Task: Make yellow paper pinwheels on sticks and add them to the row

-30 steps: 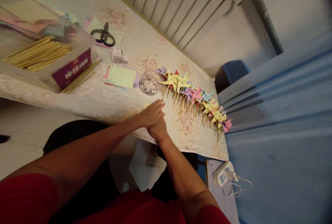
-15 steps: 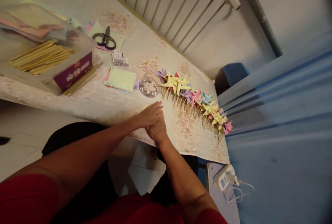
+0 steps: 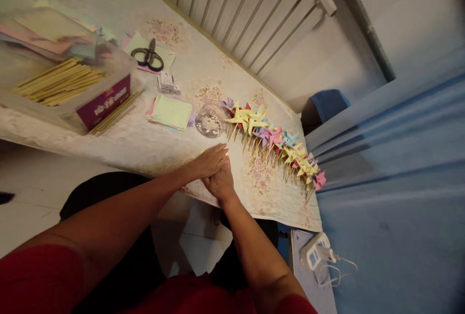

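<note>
My left hand (image 3: 212, 159) lies over the fingers of my right hand (image 3: 221, 180), just above the table's front edge. The fingers of the left are pressed together, and those of the right curl in underneath, mostly covered. A sliver of pale yellow shows by the left hand; what the hands hold is hidden. Beyond them stands a round clear dish (image 3: 209, 121) of small shiny pieces. A row of paper pinwheels (image 3: 274, 137) on sticks lies to the right. A stack of coloured paper squares (image 3: 170, 112) is at the left of the dish.
Further left, a clear plastic box (image 3: 125, 64) holds sticks and paper, with more sticks (image 3: 116, 113) beside it. Black-handled scissors (image 3: 148, 57) rest on paper behind a small white box (image 3: 168, 83). A power strip (image 3: 315, 252) sits at the lower right, near a blue curtain (image 3: 392, 197).
</note>
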{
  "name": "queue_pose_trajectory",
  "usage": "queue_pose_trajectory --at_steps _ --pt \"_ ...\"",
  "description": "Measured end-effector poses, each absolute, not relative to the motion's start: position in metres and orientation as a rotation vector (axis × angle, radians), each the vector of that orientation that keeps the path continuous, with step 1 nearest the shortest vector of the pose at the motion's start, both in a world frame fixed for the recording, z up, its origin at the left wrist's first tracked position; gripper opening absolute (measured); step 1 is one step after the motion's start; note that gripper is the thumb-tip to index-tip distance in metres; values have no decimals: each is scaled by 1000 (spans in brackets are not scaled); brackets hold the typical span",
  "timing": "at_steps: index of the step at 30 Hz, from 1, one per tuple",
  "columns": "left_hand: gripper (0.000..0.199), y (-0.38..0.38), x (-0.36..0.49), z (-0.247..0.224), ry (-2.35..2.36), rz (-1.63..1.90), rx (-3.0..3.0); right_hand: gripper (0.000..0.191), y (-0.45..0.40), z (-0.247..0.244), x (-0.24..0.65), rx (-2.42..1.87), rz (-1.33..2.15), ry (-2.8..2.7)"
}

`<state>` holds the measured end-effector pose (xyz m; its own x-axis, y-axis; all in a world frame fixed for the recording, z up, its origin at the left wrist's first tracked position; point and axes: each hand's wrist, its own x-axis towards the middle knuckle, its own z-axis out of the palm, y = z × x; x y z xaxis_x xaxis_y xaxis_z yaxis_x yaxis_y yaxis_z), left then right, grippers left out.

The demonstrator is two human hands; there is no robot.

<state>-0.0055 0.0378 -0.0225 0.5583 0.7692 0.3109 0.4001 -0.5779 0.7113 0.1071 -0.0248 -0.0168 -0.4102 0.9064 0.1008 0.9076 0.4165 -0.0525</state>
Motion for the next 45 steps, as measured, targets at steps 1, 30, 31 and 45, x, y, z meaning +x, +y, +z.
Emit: queue_pose_trajectory --at_steps 1,30,31,45 --pt "48 38 -6 -22 933 838 2208 77 -25 -18 107 -1642 -18 -2538" --pt "49 29 -18 -4 1041 731 2114 79 -79 -35 108 -1629 -70 -2242" --pt "48 30 -19 -3 1045 752 2096 80 -81 -36 109 -1625 -48 -2224" --pt "21 41 -43 8 1299 1022 1762 38 -91 -36 126 -1694 301 -1022"
